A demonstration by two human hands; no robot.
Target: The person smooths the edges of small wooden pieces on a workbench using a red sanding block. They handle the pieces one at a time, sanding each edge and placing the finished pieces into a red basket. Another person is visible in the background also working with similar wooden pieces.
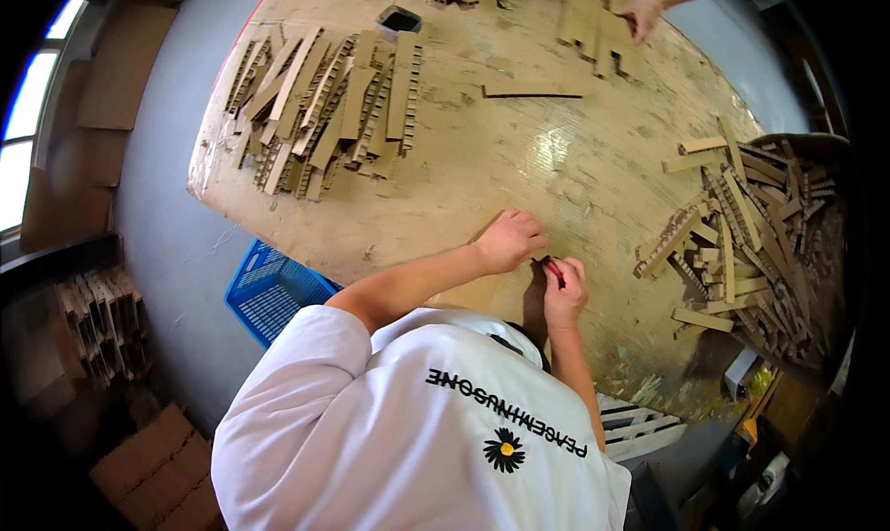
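My left hand (511,241) is closed, its fingers curled down over a cardboard strip (486,223) whose end shows beside the wrist. Most of that strip is hidden under the hand. Just to the right and nearer, my right hand (565,293) pinches a small red-handled tool (554,270). Its tip points toward the left fingertips, and its exact kind is too small to tell. The two hands are close together above the near edge of the cardboard-covered table (445,188).
Cardboard strips (320,105) lie in a wide pile at far left, beside a small dark container (400,18). A heap of strips (742,244) fills the right side. One strip (533,91) lies alone. Another person's hand (642,14) touches strips at far right. A blue crate (273,290) stands below left.
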